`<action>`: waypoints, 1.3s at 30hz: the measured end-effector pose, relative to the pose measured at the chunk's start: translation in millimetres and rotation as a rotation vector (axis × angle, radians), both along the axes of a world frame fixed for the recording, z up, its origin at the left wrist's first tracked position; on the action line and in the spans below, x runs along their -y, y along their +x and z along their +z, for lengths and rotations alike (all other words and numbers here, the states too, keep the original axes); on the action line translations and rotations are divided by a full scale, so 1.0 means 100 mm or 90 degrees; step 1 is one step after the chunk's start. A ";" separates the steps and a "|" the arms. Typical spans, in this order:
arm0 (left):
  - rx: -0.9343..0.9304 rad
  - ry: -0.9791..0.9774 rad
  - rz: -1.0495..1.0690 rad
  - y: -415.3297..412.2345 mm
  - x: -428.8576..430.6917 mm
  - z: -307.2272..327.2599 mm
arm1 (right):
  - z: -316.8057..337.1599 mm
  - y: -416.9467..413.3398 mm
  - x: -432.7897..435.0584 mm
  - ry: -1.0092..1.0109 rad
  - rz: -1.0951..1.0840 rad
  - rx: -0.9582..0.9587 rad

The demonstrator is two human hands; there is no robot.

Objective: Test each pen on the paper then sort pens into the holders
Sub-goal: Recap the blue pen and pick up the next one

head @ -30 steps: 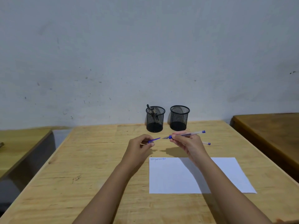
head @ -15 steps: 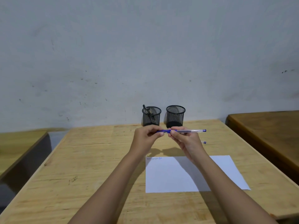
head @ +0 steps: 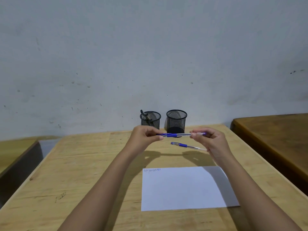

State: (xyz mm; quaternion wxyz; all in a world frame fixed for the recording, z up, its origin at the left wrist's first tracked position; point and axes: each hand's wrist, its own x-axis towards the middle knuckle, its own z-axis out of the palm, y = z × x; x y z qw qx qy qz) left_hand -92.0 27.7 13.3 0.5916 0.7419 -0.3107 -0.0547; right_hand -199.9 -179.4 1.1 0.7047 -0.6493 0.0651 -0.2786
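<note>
I hold a blue pen point(head: 176, 135) level above the table, between both hands. My left hand point(head: 145, 136) pinches its capped blue end and my right hand point(head: 210, 139) pinches the clear barrel end. A second blue pen point(head: 186, 146) lies on the wooden table point(head: 80, 172) just below, partly hidden by my right hand. A white paper point(head: 186, 189) with a short line of blue scribble at its top left lies nearer me. Two black mesh holders stand at the back: the left holder point(head: 150, 120) has dark pens in it, the right holder point(head: 176, 120) looks empty.
A grey wall rises right behind the holders. A darker wooden table point(head: 273, 130) stands to the right across a narrow gap, and another table point(head: 15, 150) to the left, lower and apart.
The cap in my left hand met the pen tip and is now on the pen. My right hand slid outward along the barrel. The second pen on the table has come into fuller view.
</note>
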 end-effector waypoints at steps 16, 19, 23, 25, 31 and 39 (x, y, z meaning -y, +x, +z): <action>0.071 -0.064 0.025 0.44 1.04 0.40 | 0.01 0.59 0.48 -0.226 -0.052 -0.082; 0.121 0.173 0.103 0.63 1.06 0.09 | 0.04 0.83 0.65 -0.128 -0.097 -0.051; 0.123 0.259 0.107 0.77 1.15 -0.20 | 0.09 1.17 0.77 -0.031 -0.098 -0.020; 0.118 0.257 0.114 0.83 1.21 -0.28 | 0.09 1.33 0.78 -0.012 -0.094 -0.036; 0.041 0.222 0.064 0.86 1.28 -0.36 | 0.02 1.55 0.81 -0.299 -0.152 -0.167; -0.008 0.180 0.079 0.90 1.25 -0.46 | 0.04 1.57 0.70 -0.397 -0.066 -0.257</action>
